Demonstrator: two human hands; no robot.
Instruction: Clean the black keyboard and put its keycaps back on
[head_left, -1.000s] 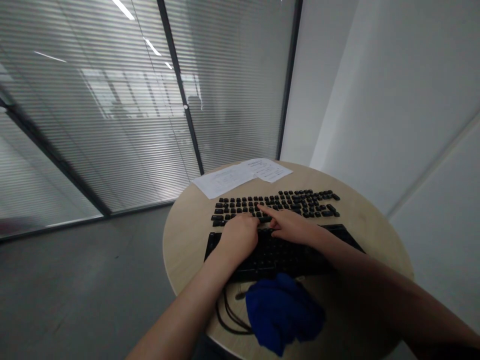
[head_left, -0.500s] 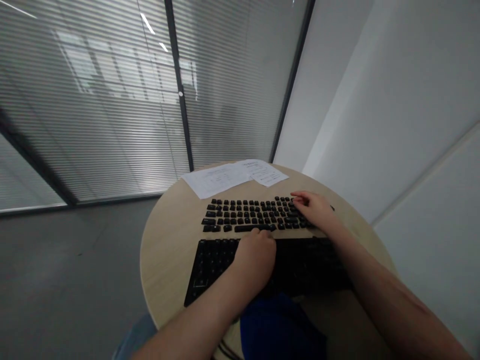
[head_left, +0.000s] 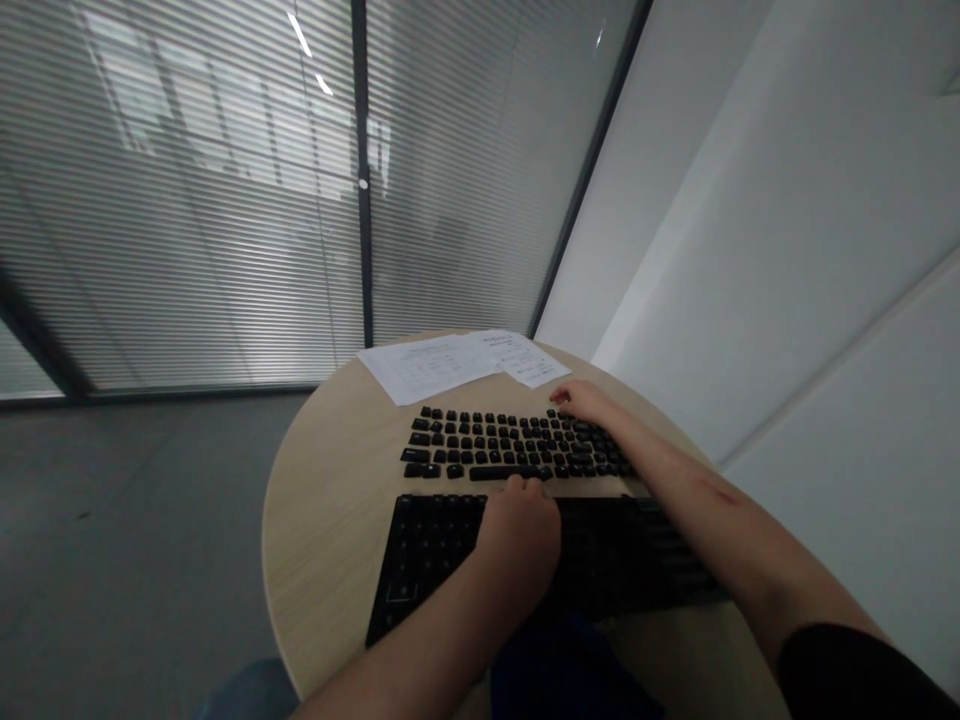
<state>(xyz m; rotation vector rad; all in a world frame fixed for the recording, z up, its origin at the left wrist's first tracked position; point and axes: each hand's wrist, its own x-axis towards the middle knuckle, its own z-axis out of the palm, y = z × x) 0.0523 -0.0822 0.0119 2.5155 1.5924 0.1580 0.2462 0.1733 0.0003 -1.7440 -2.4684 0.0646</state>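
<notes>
A black keyboard (head_left: 431, 545) lies along the near side of the round table. Its left part carries keys, while its middle and right look dark and bare of keycaps. My left hand (head_left: 521, 530) rests over the middle of it with curled fingers; what they hold, if anything, is hidden. Beyond the keyboard, loose black keycaps (head_left: 480, 443) are laid out in rows, with a long space bar (head_left: 504, 472) in the nearest row. At the far right of these rows is my right hand (head_left: 589, 402), its fingers bent together just above the farthest keycaps. Their tips are too small to read.
Printed paper sheets (head_left: 435, 368) overlap at the far edge of the wooden table (head_left: 322, 500). Behind it stands a glass partition with blinds (head_left: 225, 250), and a white wall (head_left: 787, 250) rises on the right. Dark blue cloth (head_left: 562, 670) is at the near edge.
My right hand has moved left and away from me, to the farthest keycaps, and its fingers have drawn together. The left hand stays over the keyboard. The view has shifted slightly.
</notes>
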